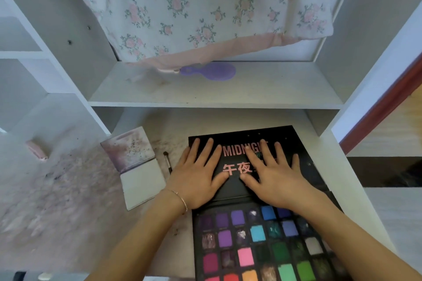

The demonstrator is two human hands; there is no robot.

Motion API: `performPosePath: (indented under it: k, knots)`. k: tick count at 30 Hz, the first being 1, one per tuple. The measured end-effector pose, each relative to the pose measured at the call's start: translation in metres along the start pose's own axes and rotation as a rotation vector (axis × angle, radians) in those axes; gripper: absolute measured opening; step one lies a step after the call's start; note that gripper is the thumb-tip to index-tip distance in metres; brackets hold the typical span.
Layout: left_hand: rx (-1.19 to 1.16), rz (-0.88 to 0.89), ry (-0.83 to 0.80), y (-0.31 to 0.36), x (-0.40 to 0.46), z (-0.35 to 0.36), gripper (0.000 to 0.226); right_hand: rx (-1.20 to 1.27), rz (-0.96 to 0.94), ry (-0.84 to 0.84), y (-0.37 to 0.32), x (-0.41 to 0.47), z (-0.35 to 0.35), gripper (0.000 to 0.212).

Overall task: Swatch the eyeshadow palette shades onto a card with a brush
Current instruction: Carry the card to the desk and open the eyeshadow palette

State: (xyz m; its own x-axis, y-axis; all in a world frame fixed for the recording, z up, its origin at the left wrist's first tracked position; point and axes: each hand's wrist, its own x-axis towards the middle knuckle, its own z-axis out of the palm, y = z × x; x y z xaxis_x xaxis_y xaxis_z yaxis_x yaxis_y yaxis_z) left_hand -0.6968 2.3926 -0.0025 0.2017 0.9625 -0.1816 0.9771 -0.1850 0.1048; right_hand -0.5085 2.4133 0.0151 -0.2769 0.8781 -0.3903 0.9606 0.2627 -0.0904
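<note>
From the head camera we lose the near end of the eyeshadow palette [262,242] past the bottom edge, so we cannot count its rows. Its black lid [242,162] lies folded back flat on the white desk [356,180], and our hands cover part of the pink lettering, leaving "MIDNIG" and a few characters readable. Our left hand [196,178] and right hand [271,175] both lie flat on the lid, fingers straight and spread, gripping nothing. A thin bracelet [181,198] circles the left wrist.

The pans are small squares, some matte (purple, blue, pink, green, orange) and some glittery; the darkest ones are hard to tell apart.

Just left of the palette lies the brush [167,162], dark and slim, its lower end hidden behind our left hand. Beside it sits the card [142,183], a white booklet whose raised cover is smudged purple. A purple plastic hairbrush [210,71] rests on the shelf [228,91], under a floral cloth [205,7].
</note>
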Motion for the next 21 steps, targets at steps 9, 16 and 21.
performPosePath:
  k: [9,16,21]
  knots:
    - [-0.003,-0.006,0.046,-0.023,0.055,-0.011,0.063,0.030,0.035,0.070,0.003,0.057,-0.010,0.065]
    - [-0.056,-0.043,0.073,-0.025,0.067,-0.021,0.061,0.081,0.005,0.111,0.000,0.071,-0.024,0.064]
    - [-0.226,-0.016,0.246,-0.022,0.030,-0.033,0.050,0.246,-0.116,0.428,-0.015,0.048,-0.023,0.050]
